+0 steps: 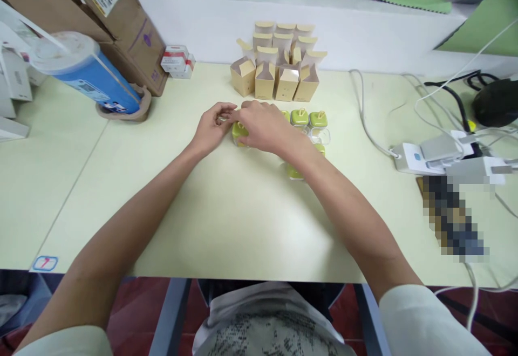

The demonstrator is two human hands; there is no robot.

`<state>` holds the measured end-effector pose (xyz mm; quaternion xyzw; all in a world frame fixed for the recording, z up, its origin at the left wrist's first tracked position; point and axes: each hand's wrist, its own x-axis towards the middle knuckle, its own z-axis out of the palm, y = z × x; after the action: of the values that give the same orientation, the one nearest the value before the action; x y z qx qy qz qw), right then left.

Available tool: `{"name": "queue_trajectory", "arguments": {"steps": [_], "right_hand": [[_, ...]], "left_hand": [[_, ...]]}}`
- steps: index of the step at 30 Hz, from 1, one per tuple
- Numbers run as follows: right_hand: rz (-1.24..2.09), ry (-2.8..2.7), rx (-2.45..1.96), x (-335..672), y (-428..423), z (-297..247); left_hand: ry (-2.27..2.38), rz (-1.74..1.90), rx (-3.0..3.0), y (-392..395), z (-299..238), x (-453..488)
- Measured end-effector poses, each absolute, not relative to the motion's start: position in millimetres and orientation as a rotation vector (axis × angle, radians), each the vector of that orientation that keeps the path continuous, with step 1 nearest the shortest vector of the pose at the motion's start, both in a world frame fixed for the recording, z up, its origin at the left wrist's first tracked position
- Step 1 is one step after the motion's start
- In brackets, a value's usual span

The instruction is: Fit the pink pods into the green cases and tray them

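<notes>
Several small clear containers with green lids and little loop handles stand in a cluster at the middle of the table. The leftmost green-lidded container (240,132) is partly hidden under my right hand (265,127), whose fingers bend around it. My left hand (213,128) is close on its left side, fingers curled and tips meeting those of my right hand; what they pinch there, if anything, is hidden. To the right are another green-lidded container (299,117) and one more (318,119) beside a clear square piece (322,136). My right forearm covers part of the cluster.
Several open cardboard boxes (265,82) stand in rows behind the containers. A blue cup (103,83) in a holder, a large carton (137,38) and small white-red boxes (177,62) are at left. A power strip (416,157) with cables lies right, near a pixelated object (451,216).
</notes>
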<state>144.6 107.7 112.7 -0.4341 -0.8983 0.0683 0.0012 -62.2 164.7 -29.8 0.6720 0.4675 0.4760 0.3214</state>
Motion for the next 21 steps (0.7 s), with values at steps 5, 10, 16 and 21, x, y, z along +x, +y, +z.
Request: {"name": "queue_trajectory", "arguments": {"steps": [5, 10, 16, 21], "right_hand": [[0.187, -2.815, -1.379, 143.8, 109.1, 108.9], [0.163, -2.832, -1.412, 139.2, 106.6, 108.2], [0.219, -2.855, -1.401, 141.0, 106.0, 114.2], [0.24, -2.835, -1.394, 143.8, 111.9, 113.3]], "left_hand": [[1.216, 1.235, 1.779, 163.1, -27.9, -61.2], [1.227, 1.226, 1.786, 163.4, -27.8, -61.9], [1.223, 1.234, 1.784, 164.2, -28.8, -60.9], [1.223, 1.225, 1.785, 163.2, -28.1, -60.5]]}}
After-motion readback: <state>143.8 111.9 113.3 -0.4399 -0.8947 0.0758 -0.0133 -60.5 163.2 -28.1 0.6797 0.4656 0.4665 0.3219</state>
